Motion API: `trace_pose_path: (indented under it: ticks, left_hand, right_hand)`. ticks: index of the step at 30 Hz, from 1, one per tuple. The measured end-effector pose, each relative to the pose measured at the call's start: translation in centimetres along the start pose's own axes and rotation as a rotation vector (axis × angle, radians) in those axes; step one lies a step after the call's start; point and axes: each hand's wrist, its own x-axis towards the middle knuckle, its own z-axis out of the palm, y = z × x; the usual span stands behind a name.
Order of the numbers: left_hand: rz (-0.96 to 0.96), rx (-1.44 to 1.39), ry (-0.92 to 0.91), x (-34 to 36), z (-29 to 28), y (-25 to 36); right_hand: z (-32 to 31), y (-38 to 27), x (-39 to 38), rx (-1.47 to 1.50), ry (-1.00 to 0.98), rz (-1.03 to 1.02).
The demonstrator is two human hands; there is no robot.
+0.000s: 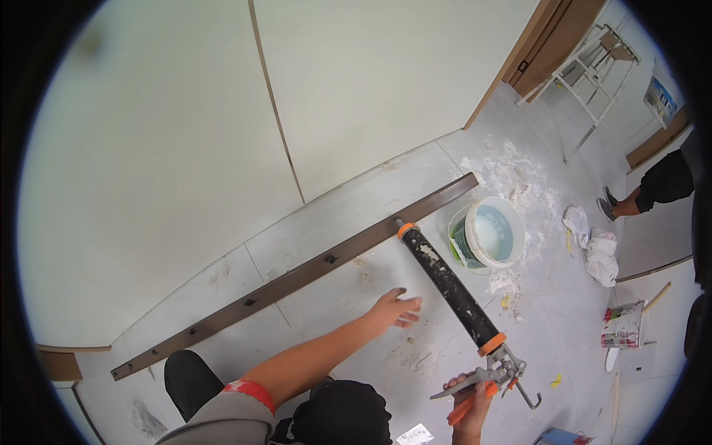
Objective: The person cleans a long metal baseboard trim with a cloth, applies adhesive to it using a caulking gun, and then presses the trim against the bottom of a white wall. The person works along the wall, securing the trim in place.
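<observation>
My right hand (472,406) is wrapped round the orange grip of a caulking gun (451,285) with a black, white-spattered barrel and orange end rings. Its nozzle points away from me, over the long dark brown strip (363,242); I cannot tell if it touches. The strip lies slantwise on the floor and bears several dark dabs (331,259) spaced along it. Left of the barrel, my left hand (391,309) hangs with fingers apart and nothing in them. Beyond the barrel stands a white bucket (512,236) holding pale liquid.
Pale wall panels (170,133) rise behind the strip. White powder (512,167) marks the tiles near the bucket. A stepladder (586,78) stands far right, with another person's leg (653,189) nearer. Crumpled white bags (599,256) and a paint bucket (623,326) are at right.
</observation>
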Motion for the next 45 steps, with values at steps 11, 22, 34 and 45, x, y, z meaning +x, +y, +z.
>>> trace_pose_path:
  ticks: [11, 22, 34, 45]
  left_hand:
    - [0.270, 1.614, 0.920, -6.5, -21.7, -3.0]
    - [0.228, 1.822, 0.934, -7.6, -24.2, -1.5]
    - [0.073, 1.825, 0.798, -7.8, -26.7, -0.6]
    - [0.162, 1.954, 0.760, -6.4, -27.8, -2.1]
  right_hand:
    - [0.9, 3.2, 1.8, -0.011, 0.042, -0.063]
    - [0.7, 3.1, 2.0, -0.006, 0.054, -0.044]
    - [0.4, 5.6, -0.4, -0.031, 0.028, -0.009]
    - [1.2, 4.7, -0.3, -0.040, 0.077, -0.029]
